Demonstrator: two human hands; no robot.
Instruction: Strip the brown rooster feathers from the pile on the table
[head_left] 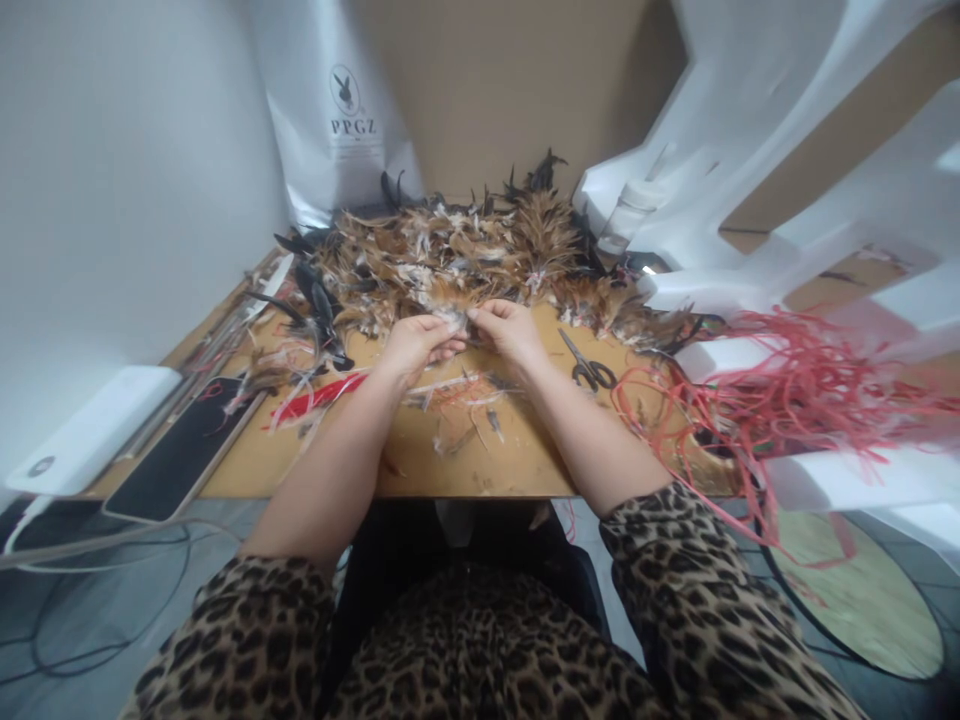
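My left hand (424, 345) is closed in a pinch on a small tuft of feathers (451, 317), brown at the tips and whitish-grey at the base. Close beside it, my right hand (504, 328) has thumb and forefinger pressed together at the same tuft's right side. Just beyond both hands lies a large heap of brown, white and black feathers (465, 245). Black scissors (586, 362) rest to the right of my right hand. Below the hands, thin pale strips and loose feather bits (457, 395) are scattered on the wooden table (480, 470).
A phone (180, 450) and a white power bank (94, 425) with a cable lie at the left. Red strips (319, 398) sit near my left forearm. A tangle of pink-red ribbon (810, 390) spills over white foam at the right. A white bag (341, 120) stands behind.
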